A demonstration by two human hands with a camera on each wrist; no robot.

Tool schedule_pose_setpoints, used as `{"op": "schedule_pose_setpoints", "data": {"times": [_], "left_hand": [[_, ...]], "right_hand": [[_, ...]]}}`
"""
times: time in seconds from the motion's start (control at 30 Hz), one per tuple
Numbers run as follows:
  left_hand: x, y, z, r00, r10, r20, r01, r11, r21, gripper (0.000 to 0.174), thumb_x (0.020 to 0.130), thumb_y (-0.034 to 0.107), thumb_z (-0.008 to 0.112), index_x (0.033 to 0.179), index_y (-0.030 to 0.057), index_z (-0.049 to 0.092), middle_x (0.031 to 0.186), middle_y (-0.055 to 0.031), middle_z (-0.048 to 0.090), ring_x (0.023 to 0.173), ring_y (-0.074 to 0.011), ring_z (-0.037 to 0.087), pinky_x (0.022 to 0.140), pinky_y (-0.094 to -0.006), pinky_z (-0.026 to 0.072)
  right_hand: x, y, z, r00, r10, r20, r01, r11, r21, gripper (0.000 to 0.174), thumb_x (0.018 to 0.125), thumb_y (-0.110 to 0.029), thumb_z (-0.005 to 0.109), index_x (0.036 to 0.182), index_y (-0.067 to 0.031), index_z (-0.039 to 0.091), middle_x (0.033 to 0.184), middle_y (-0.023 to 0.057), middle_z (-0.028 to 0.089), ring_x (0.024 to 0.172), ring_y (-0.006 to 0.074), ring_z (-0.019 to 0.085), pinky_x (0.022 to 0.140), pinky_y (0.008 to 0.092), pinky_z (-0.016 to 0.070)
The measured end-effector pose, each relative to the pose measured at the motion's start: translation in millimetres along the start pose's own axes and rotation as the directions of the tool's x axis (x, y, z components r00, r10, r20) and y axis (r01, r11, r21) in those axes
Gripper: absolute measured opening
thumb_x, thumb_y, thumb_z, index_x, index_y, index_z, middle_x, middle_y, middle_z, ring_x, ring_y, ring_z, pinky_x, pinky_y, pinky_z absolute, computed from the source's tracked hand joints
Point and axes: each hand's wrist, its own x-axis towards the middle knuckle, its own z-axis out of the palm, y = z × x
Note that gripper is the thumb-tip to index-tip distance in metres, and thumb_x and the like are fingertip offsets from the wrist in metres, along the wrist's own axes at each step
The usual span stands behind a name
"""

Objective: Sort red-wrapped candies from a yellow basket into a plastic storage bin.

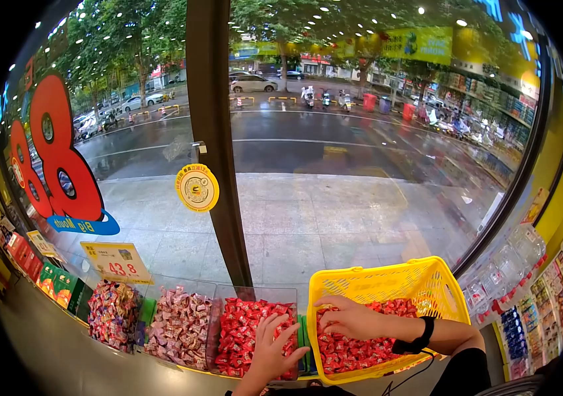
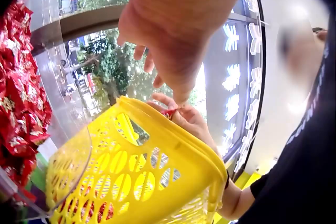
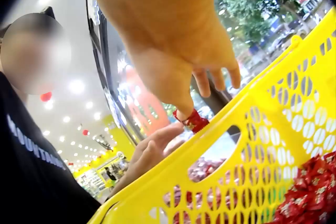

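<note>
My right hand (image 1: 351, 318) is over the yellow basket (image 1: 334, 280), fingers bent down near its left side. In the right wrist view, a red-wrapped candy (image 3: 195, 121) shows at the thumb tip of this hand, pinched close to the basket rim. Many red-wrapped candies (image 1: 367, 353) lie inside the basket. My left hand (image 1: 271, 353) hovers over the clear bin of red candies (image 1: 235, 323), its fingers spread and relaxed with nothing between them. Seen from the left wrist, those fingers point toward the window beside the basket.
Left of the red bin stand a bin of pink-wrapped candies (image 1: 179, 328) and one of mixed dark candies (image 1: 113, 317), with a price sign (image 1: 116, 262) behind. A window with a dark frame post (image 1: 212, 132) rises beyond. Bottles (image 1: 506, 264) and snack racks (image 1: 545, 310) are at the right.
</note>
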Motion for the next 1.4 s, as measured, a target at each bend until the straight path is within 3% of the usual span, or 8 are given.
{"op": "schedule_pose_setpoints", "data": {"times": [0.27,0.47,0.67,0.77,0.9,1.0,1.1,1.4], "left_hand": [[9,6,12,0.993,0.114,-0.012,-0.113,0.992,0.047,0.029,0.075,0.024,0.092,0.101,0.0165,0.083,0.137,-0.0075,0.065,0.137,-0.0362,0.053,0.120,-0.0622,0.0348],[8,9,5,0.993,0.094,-0.069,-0.089,0.994,0.066,0.027,0.075,0.020,0.092,0.101,0.0187,0.084,0.132,-0.0054,0.067,0.135,-0.0346,0.054,0.119,-0.0603,0.0355],[4,-2,-1,0.987,0.081,-0.140,-0.065,0.991,0.114,0.025,0.078,0.016,0.090,0.102,0.0186,0.083,0.130,-0.0064,0.065,0.134,-0.0354,0.054,0.120,-0.0593,0.0358],[-3,-21,-10,0.985,0.006,-0.173,0.023,0.986,0.166,0.023,0.081,0.016,0.087,0.103,0.0174,0.081,0.132,-0.0072,0.064,0.135,-0.0366,0.053,0.120,-0.0594,0.0350],[-28,-58,-4,0.984,-0.116,-0.132,0.144,0.962,0.231,0.019,0.085,0.017,0.084,0.103,0.0179,0.078,0.138,-0.0076,0.061,0.139,-0.0371,0.049,0.121,-0.0628,0.0315],[-43,-70,-2,0.988,-0.128,-0.083,0.148,0.939,0.310,0.022,0.086,0.017,0.083,0.106,0.0197,0.077,0.139,-0.0072,0.059,0.140,-0.0375,0.048,0.122,-0.0649,0.0294],[-47,-65,-2,0.986,-0.136,-0.091,0.160,0.925,0.345,0.026,0.085,0.016,0.082,0.110,0.0194,0.076,0.139,-0.0081,0.059,0.141,-0.0378,0.047,0.122,-0.0649,0.0293],[-42,-54,-4,0.986,-0.145,-0.085,0.162,0.955,0.248,0.035,0.083,0.017,0.083,0.117,0.0193,0.076,0.144,-0.0143,0.056,0.142,-0.0420,0.045,0.121,-0.0634,0.0306]], "right_hand": [[5,-26,15,1.000,-0.005,-0.027,0.009,0.985,0.172,0.015,0.099,-0.023,0.075,0.110,-0.0127,0.074,0.149,0.0150,0.052,0.133,0.0377,0.056,0.111,0.0470,0.0471],[3,-12,16,0.999,-0.016,-0.045,0.010,0.990,-0.141,0.030,0.096,-0.031,0.078,0.119,-0.0126,0.073,0.149,0.0158,0.053,0.126,0.0340,0.060,0.105,0.0446,0.0510],[3,12,17,0.994,0.099,-0.033,-0.102,0.992,-0.079,0.027,0.095,-0.032,0.076,0.116,-0.0149,0.075,0.136,0.0146,0.065,0.124,0.0367,0.062,0.105,0.0455,0.0509],[-7,21,6,0.979,0.200,0.024,-0.180,0.921,-0.346,0.026,0.093,-0.033,0.074,0.110,-0.0131,0.075,0.133,0.0093,0.065,0.118,0.0353,0.065,0.101,0.0520,0.0523],[-28,87,46,0.703,0.495,0.510,-0.322,0.862,-0.393,0.052,0.096,-0.043,0.074,0.139,-0.0151,0.067,0.142,0.0142,0.060,0.127,0.0376,0.061,0.107,0.0562,0.0487],[-39,116,84,0.564,0.591,0.577,-0.324,0.801,-0.504,0.064,0.096,-0.048,0.075,0.149,-0.0158,0.059,0.153,0.0210,0.049,0.138,0.0439,0.050,0.109,0.0645,0.0440],[-43,121,105,0.566,0.589,0.576,-0.360,0.806,-0.471,0.059,0.095,-0.047,0.077,0.141,-0.0127,0.066,0.157,0.0254,0.039,0.142,0.0495,0.040,0.109,0.0697,0.0400],[-60,129,128,0.660,0.560,0.502,-0.378,0.824,-0.422,0.045,0.091,-0.043,0.082,0.120,-0.0085,0.077,0.150,0.0253,0.042,0.144,0.0499,0.033,0.114,0.0677,0.0343]]}}
